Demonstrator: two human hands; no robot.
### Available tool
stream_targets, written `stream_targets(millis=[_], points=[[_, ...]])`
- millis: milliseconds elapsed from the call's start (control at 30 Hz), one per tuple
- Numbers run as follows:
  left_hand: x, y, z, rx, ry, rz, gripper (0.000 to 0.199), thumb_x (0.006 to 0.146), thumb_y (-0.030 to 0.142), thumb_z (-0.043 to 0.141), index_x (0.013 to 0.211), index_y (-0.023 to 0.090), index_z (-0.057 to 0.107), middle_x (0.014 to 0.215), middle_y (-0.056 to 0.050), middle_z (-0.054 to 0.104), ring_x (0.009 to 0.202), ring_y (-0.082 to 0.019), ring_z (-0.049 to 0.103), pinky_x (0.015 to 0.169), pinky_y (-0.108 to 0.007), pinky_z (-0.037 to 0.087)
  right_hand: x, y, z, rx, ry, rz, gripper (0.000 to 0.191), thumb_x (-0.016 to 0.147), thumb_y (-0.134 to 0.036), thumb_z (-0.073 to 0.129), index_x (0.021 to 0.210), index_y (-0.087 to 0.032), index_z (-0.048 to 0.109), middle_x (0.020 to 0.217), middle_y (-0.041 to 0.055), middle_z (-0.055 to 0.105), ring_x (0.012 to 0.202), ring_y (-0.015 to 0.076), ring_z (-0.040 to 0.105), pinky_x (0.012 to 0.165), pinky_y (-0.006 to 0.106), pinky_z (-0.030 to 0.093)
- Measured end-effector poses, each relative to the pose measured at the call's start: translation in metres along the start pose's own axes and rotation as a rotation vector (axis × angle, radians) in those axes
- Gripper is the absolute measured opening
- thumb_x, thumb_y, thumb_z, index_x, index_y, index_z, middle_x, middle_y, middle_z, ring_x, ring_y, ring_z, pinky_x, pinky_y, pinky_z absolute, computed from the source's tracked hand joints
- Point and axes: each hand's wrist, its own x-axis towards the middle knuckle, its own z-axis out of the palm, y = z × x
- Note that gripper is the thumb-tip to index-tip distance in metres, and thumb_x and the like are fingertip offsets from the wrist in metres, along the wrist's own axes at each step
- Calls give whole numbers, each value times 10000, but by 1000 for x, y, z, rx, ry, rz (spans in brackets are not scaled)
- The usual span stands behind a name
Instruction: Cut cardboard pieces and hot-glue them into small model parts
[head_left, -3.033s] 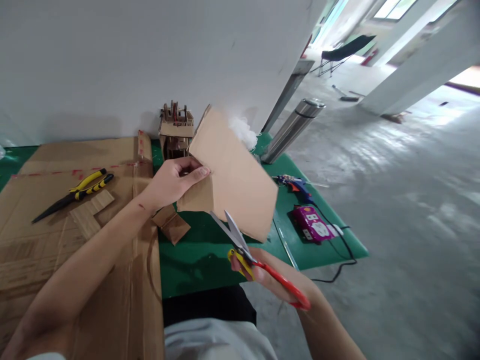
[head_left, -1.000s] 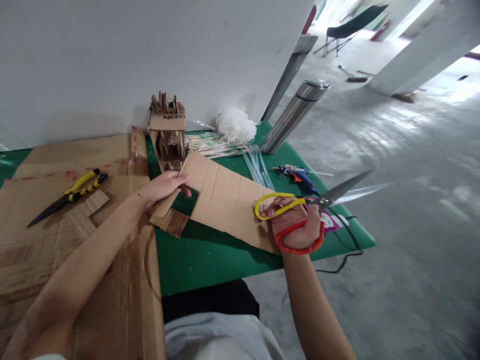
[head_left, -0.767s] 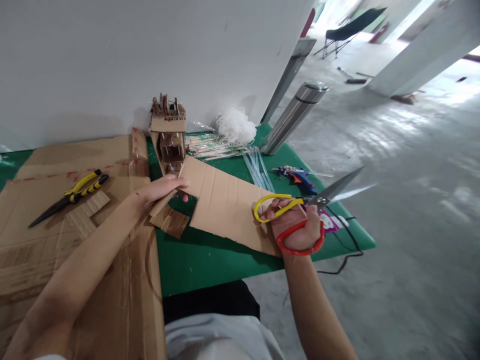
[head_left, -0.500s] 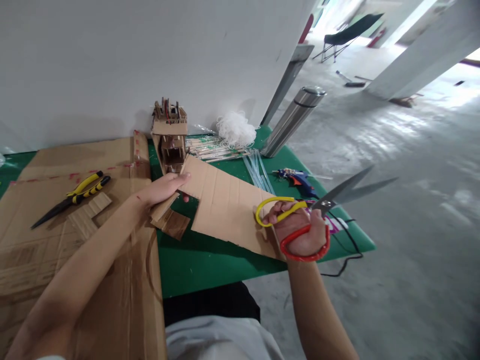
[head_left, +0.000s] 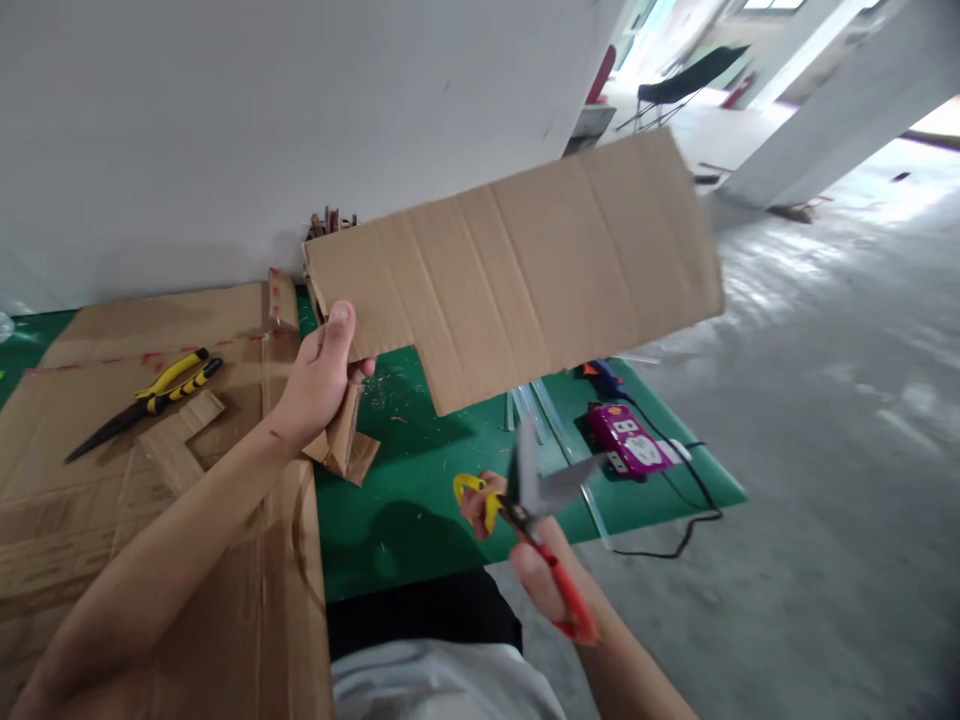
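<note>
My left hand pinches the narrow left end of a cardboard piece, thumb on the front face. The piece is raised off the table and has a step cut out of its lower left edge. My right hand holds scissors with one yellow and one red handle, the blades parted and pointing up, below the cardboard and apart from it. A folded cardboard scrap is under my left hand. Behind the piece, a cardboard model is mostly hidden.
Long-nose pliers and an L-shaped cardboard scrap lie on a large cardboard sheet at left. On the green table are clear glue sticks, a partly hidden glue gun and a purple power strip with a black cord.
My left hand has lifted and swung the cardboard piece up, its right end now high. My right hand has let go of the cardboard and moved down and left with the scissors.
</note>
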Motion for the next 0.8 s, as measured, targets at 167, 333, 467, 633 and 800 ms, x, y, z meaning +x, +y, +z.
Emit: stream_targets(millis=[167,333,467,633,800], points=[[-6,2,-2,-65,29,102,586,904,755,446,698,235,274,516,63,347,397,-76,391,382,-231,300,32,-5,21,-5,-162,-80,583,924,-749,383,964,-198,570,794,27,510,635,151,450,583,312,394],[-8,-1,1,-66,67,178,609,898,780,413,667,237,262,514,68,284,402,-76,372,383,-236,321,50,-1,22,-9,-117,56,534,949,-695,409,964,-182,557,748,-1,489,626,133,429,579,285,362],[-11,0,7,-18,60,204,616,894,789,411,654,235,290,512,57,314,430,-87,418,400,-244,341,52,-1,25,19,-83,105,501,965,-662,408,956,-184,562,770,8,531,634,131,447,591,282,370],[-15,-4,8,131,21,192,643,882,826,347,644,228,337,522,39,379,458,-98,492,412,-247,356,57,-4,28,47,-68,114,503,961,-663,412,944,-187,573,749,4,525,644,136,466,602,283,383],[-16,-9,8,198,-3,196,632,907,805,312,657,226,355,533,34,413,474,-103,520,420,-240,366,62,-2,26,56,-21,138,512,945,-674,440,948,-182,580,717,-6,516,619,131,462,579,276,372]])
